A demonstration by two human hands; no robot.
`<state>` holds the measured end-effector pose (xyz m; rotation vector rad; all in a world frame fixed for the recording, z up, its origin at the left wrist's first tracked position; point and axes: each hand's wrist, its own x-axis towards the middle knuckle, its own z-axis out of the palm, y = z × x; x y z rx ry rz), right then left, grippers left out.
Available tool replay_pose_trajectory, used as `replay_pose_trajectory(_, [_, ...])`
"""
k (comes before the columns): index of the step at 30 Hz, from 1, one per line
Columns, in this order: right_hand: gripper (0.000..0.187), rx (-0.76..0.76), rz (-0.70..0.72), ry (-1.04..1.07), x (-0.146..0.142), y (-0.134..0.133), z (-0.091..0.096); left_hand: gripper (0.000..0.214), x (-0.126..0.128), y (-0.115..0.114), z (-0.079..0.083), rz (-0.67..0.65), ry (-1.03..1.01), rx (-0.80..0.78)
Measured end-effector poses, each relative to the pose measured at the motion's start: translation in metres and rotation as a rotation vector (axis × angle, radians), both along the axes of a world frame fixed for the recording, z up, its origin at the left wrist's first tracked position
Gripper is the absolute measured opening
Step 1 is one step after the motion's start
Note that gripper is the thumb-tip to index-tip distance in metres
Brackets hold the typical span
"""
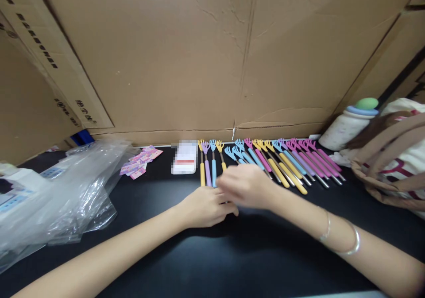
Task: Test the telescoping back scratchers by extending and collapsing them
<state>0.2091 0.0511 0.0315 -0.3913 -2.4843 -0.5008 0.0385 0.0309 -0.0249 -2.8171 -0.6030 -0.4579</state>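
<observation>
Tall brown cardboard (206, 63) backs the black tabletop (282, 253), dark characters (37, 42) printed at left. Over on the right, a pale bottle (345, 129) with a green-topped lid (365, 105) sits by a tan-and-white bag (395, 156). Nearer the middle lies what's probably a phone (186, 156), its screen blurred.

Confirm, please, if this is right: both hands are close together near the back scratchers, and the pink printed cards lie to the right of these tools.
Not quite: the head view shows the pink printed cards to the left of the back scratchers. The left hand and right hand are indeed close together near the back scratchers.
</observation>
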Motion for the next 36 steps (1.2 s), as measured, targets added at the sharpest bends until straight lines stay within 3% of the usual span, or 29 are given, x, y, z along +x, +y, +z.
replay_pose_trajectory(4, [0.018, -0.235, -0.474, -0.053, 0.028, 0.044, 0.007, 0.022, 0.0, -0.002, 0.007, -0.061, -0.036, -0.016])
replay_pose_trajectory(7, [0.02, -0.284, -0.656, -0.193, 0.04, 0.059, -0.002, 0.022, -0.001, -0.003, 0.009, -0.059, -0.035, -0.026])
replay_pose_trajectory(12, [0.02, -0.285, -0.71, -0.297, 0.037, 0.055, -0.014, 0.022, 0.0, -0.003, 0.009, -0.053, -0.035, -0.013])
replay_pose_trajectory(21, [0.023, -0.294, -0.792, -0.372, 0.03, 0.043, -0.015, 0.021, -0.001, -0.003, 0.007, -0.039, -0.051, -0.004])
replay_pose_trajectory(36, [0.031, -0.421, -0.884, -0.316, 0.017, 0.034, -0.027, 0.023, -0.001, -0.003, 0.008, -0.019, -0.035, -0.018])
